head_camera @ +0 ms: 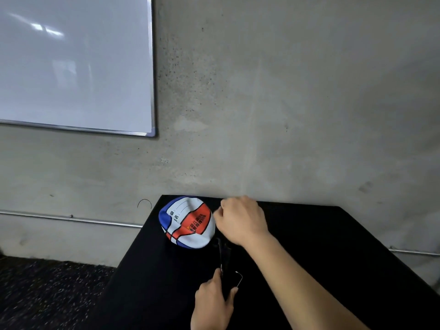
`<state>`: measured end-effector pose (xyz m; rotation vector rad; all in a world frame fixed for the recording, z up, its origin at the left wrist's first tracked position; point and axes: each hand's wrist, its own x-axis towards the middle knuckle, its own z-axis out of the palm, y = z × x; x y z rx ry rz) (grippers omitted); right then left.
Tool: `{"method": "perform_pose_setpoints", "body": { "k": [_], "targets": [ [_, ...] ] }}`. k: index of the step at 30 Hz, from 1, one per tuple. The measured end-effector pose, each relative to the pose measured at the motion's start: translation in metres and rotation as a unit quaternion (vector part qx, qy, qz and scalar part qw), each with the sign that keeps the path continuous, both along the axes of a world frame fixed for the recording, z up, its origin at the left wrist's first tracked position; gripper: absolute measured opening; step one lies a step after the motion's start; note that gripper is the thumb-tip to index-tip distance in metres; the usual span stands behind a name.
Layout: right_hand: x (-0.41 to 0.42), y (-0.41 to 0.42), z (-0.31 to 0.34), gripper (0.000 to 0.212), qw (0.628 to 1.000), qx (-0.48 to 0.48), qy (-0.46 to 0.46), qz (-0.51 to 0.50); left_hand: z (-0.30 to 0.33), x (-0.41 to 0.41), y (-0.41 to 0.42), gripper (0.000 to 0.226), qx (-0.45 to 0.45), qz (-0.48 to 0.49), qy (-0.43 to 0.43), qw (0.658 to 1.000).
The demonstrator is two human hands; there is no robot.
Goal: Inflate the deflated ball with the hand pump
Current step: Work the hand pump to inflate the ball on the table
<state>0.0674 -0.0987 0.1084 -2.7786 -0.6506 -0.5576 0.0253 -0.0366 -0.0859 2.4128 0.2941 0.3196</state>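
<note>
Head view: crumpled glossy ball (188,222) on matte black table (333,234).

Dim, soft light; glare on the whiteboard (71,63), wide-angle bending at edges, slight blur.

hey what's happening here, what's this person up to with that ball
A person is setting up to pump a collapsed red, white and blue ball lying on a black table. The left hand grips a dark hand pump that points toward the ball. The right hand is closed at the ball's edge. The ball looks flat.
</note>
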Motion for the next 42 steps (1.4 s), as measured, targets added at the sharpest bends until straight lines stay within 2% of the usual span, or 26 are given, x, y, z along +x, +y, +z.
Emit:
{"method": "perform_pose_setpoints", "body": {
  "k": [7, 16, 20, 24, 26, 32, 37, 42],
  "targets": [
    [-0.005, 0.005, -0.049, 0.032, 0.999, -0.017, 0.031, 0.010, 0.003, -0.001, 0.001, 0.072, -0.011, -0.001, -0.006, 1.000],
    [0.000, 0.002, -0.051, 0.032, 0.999, -0.014, 0.037, 0.017, 0.003, -0.001, 0.000, 0.077, -0.013, 0.001, -0.007, 1.000],
    [-0.002, -0.003, -0.019, 0.030, 0.995, -0.055, 0.072, 0.030, 0.001, 0.000, 0.000, 0.076, -0.009, 0.005, -0.014, 1.000],
    [0.000, -0.002, 0.057, 0.026, 0.999, -0.015, -0.002, 0.035, -0.002, 0.002, 0.000, 0.068, -0.006, 0.001, -0.026, 1.000],
    [-0.002, 0.002, 0.070, 0.024, 0.999, 0.000, -0.015, 0.041, -0.003, 0.001, -0.001, 0.065, -0.008, 0.005, -0.027, 1.000],
    [-0.007, 0.009, -0.001, 0.024, 0.999, 0.029, -0.002, 0.021, -0.003, -0.004, 0.000, 0.059, -0.051, -0.001, -0.050, 0.997],
    [-0.004, 0.009, -0.041, 0.028, 1.000, 0.017, 0.019, 0.018, -0.002, -0.007, 0.000, 0.052, -0.060, 0.003, -0.050, 0.997],
    [0.000, 0.006, -0.053, 0.028, 0.999, 0.007, 0.046, 0.006, -0.003, -0.007, 0.000, 0.050, -0.054, -0.002, -0.049, 0.997]
  ]
}}
